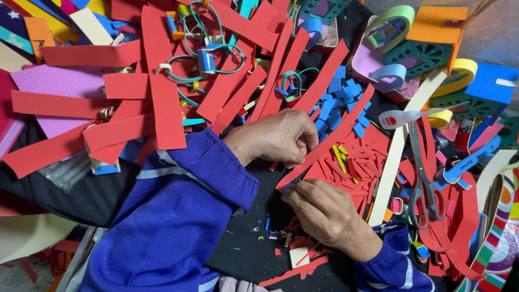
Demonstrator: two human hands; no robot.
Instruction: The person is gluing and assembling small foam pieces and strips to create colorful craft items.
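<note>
Red foam strip [330, 141] pinched in both my grips: left hand [278, 136] mid-strip, right hand [324, 213] at lower end. Scissors [424, 178] idle beside; cut scraps [354, 157] already piled, uncut strips remaining.

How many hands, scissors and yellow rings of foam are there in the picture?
hands: 2, left hand and right hand, both pinching one long red foam strip
scissors: 1
yellow foam rings: 2, one and a smaller one
Total: 5
</note>
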